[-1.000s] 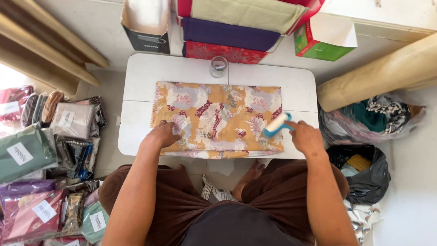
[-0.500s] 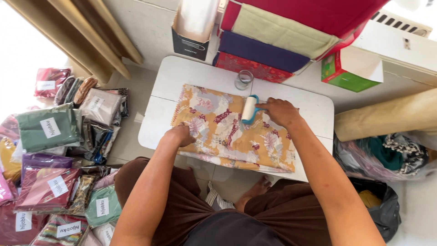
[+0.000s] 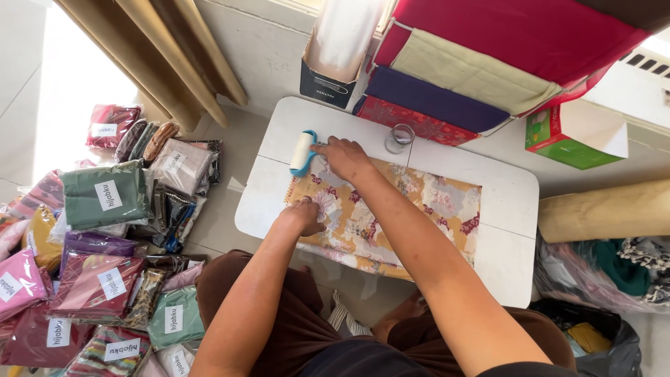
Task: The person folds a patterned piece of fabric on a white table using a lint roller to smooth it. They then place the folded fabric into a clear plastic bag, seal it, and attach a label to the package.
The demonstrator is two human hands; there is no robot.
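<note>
Two hands work on a floral cloth (image 3: 412, 209) spread across the white table (image 3: 509, 188). One, the right hand (image 3: 345, 157), grips a lint roller (image 3: 302, 152) at the cloth's far left corner; the left hand (image 3: 303, 215) presses flat, fingers curled, on the near edge.

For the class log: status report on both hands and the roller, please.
Right hand grips lint roller at floral cloth's far-left edge. Left hand presses cloth flat. Glass jar stands beside it, clear.

Strong daylight pours in on my left, blowing the floor (image 3: 66, 84) there out to pure white. The white table (image 3: 509, 195) is bright and evenly lit, my arms casting only soft shadows. The view is sharp at centre and bends wide-angle towards the edges.
</note>
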